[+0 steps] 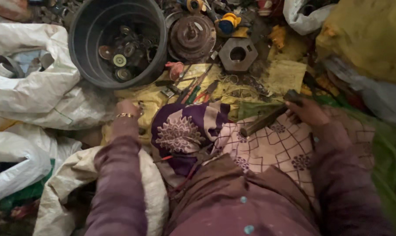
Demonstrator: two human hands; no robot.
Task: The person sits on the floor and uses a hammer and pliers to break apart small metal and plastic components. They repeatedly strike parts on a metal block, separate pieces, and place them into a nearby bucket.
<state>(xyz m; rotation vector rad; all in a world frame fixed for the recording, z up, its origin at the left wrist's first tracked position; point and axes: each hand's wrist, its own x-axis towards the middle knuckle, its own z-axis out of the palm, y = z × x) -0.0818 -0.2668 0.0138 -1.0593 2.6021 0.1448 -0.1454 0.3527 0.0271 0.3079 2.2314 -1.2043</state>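
Purple sleeves fill the bottom of the head view, above a patterned cloth [268, 144] spread over the lap. Right hand [309, 112] is closed around a hammer [268, 119], whose wooden handle slants down to the left across the cloth. Left hand [127, 109], with a gold bangle [125, 115], rests on yellow sheeting [150, 98]; whether its fingers grip anything cannot be told. Beyond stand a dark bucket [82, 43] of metal parts, a rusty disc [192, 37] and a hexagonal nut [238, 53]

A scrap-sorting workshop, worked from the floor.

A dark round plastic tub [82, 48] holds small metal discs, beside a rusty round motor part [192, 37], a hexagonal metal nut [238, 53] and bulging white woven sacks [27, 94].
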